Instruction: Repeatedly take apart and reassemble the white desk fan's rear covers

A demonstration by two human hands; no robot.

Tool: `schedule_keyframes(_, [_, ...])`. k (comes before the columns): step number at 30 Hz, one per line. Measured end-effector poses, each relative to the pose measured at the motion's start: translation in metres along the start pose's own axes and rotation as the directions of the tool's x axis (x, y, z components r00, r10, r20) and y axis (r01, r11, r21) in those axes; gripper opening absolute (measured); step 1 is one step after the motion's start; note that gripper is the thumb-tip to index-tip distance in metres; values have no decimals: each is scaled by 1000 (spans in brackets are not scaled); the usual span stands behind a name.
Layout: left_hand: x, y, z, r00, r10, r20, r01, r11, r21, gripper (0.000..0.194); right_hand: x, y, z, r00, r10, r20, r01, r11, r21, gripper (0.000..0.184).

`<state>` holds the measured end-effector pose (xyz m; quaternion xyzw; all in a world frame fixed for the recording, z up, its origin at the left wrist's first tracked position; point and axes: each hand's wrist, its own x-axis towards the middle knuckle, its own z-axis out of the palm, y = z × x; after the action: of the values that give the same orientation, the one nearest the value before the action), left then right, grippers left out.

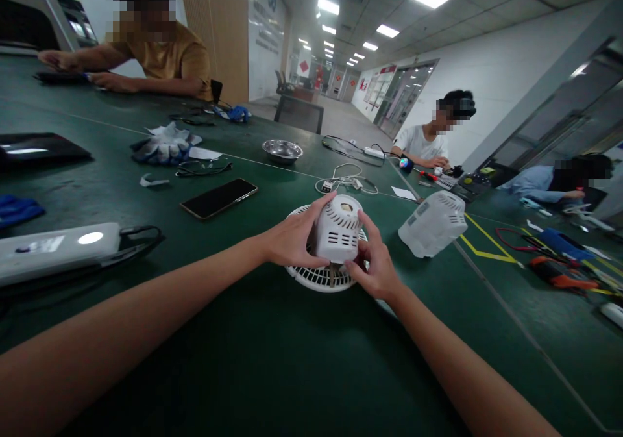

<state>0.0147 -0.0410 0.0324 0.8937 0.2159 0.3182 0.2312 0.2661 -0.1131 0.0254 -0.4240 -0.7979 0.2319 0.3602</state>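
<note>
Both my hands grip a white plastic motor housing (337, 232) with vent slots in its side and a round hole on top. My left hand (296, 232) wraps its left side, thumb low and fingers over the top edge. On the right side, my right hand (374, 262) presses its fingers and thumb against the lower edge. Under the housing lies a round white fan grille (311, 279), partly hidden by the housing and my hands. To the right stands a larger, translucent white slotted cover (433, 224), apart from my hands.
A phone (219, 198), a steel bowl (282, 151), work gloves (163, 145) and a white power strip (58, 245) lie on the green table (272, 359). A coiled white cable (346, 178) sits beyond the grille. Tools, including an orange-black one (562, 273), are at right. Several people sit around.
</note>
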Motion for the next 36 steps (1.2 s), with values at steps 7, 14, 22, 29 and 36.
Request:
schedule_keyframes(7, [0,-4,3,1000,20,-22,-20,1000,8,118,3,3,-3,995,82,50,-87,990,112,100])
schedule_keyframes(14, [0,-4,-1,1000,12,-2,-12,1000,-14,116,3,2,-3,994,95,53,-100,989,106,95])
schedule_keyframes(22, [-1,-11,-2,999,25,28,-25,1000,3,118,5,-2,-6,994,78,78,-86,990,112,93])
schedule_keyframes(29, [0,-19,-4,998,32,53,-34,999,41,132,7,-5,-8,992,75,102,-86,989,118,92])
schedule_keyframes(36, [-2,-14,-3,998,-25,49,20,995,102,128,5,-11,-9,992,80,102,-89,993,82,95])
